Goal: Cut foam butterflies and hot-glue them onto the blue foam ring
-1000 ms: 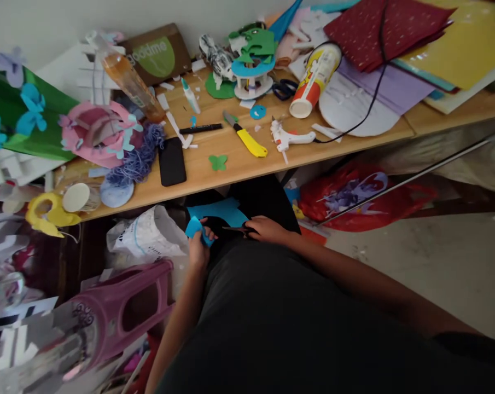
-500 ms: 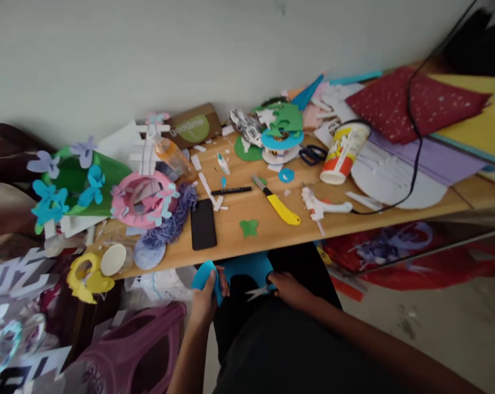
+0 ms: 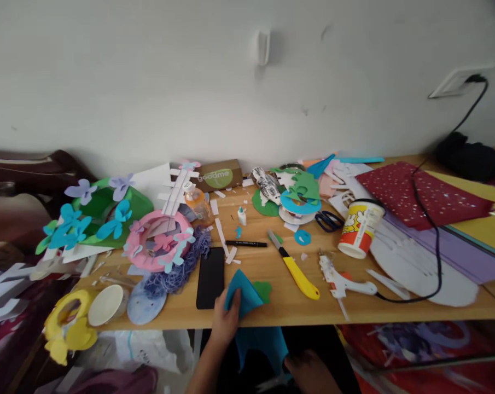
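Pinching folded blue paper [image 3: 243, 293] in left hand [image 3: 226, 318]; holding scissors [image 3: 272, 383] in right hand [image 3: 313, 373], lower, to paper's right, pointing left.

10 o'clock from centre | "goodme" is printed on the brown box [image 3: 219, 176] | 6 o'clock | tiny print on the black marker [image 3: 246, 243] cannot be read

The held paper [image 3: 247, 296] is plain blue, the knife [image 3: 300, 278] yellow and black, the cup [image 3: 359, 230] yellow, red and white, the speckled sheet [image 3: 389, 190] dark red with pale dots.
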`<action>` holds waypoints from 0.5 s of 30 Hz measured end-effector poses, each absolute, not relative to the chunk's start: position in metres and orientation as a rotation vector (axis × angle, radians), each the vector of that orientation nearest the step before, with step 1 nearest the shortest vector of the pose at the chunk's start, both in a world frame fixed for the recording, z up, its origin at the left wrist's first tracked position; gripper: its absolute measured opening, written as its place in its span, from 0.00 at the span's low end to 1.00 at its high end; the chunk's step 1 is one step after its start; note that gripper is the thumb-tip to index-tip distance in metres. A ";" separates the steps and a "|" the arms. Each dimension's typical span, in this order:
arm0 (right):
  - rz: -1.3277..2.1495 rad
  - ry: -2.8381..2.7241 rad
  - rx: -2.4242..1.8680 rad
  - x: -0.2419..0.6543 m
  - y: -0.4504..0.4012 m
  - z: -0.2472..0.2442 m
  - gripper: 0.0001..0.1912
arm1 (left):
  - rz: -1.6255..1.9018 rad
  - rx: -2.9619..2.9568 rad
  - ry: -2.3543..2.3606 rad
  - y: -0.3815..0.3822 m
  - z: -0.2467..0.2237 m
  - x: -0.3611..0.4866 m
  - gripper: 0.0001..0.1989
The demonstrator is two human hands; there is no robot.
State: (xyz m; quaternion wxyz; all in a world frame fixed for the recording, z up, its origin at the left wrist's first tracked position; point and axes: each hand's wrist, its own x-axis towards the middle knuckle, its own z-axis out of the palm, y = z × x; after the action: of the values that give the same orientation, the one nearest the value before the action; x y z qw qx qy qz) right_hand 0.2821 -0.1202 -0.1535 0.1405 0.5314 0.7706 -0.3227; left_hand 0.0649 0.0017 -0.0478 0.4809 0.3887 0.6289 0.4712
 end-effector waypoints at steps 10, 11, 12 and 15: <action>-1.041 2.329 1.965 0.346 -0.100 -0.171 0.26 | 1.072 0.777 1.564 0.001 -0.043 0.059 0.22; -1.040 2.293 2.057 0.366 -0.099 -0.171 0.27 | 1.026 0.786 1.532 0.000 -0.042 0.059 0.26; -1.019 2.251 2.172 0.386 -0.100 -0.171 0.27 | 0.989 0.794 1.501 0.000 -0.040 0.060 0.30; -0.893 2.189 2.460 0.439 -0.117 -0.164 0.21 | 1.007 0.810 1.415 0.001 -0.036 0.063 0.32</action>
State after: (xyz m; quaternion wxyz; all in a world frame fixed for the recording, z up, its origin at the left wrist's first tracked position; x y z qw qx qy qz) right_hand 0.4391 -0.1165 -0.1636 -0.1348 0.7145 0.6357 -0.2593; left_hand 0.0630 0.0010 -0.0364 0.5750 0.3457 0.6043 0.4298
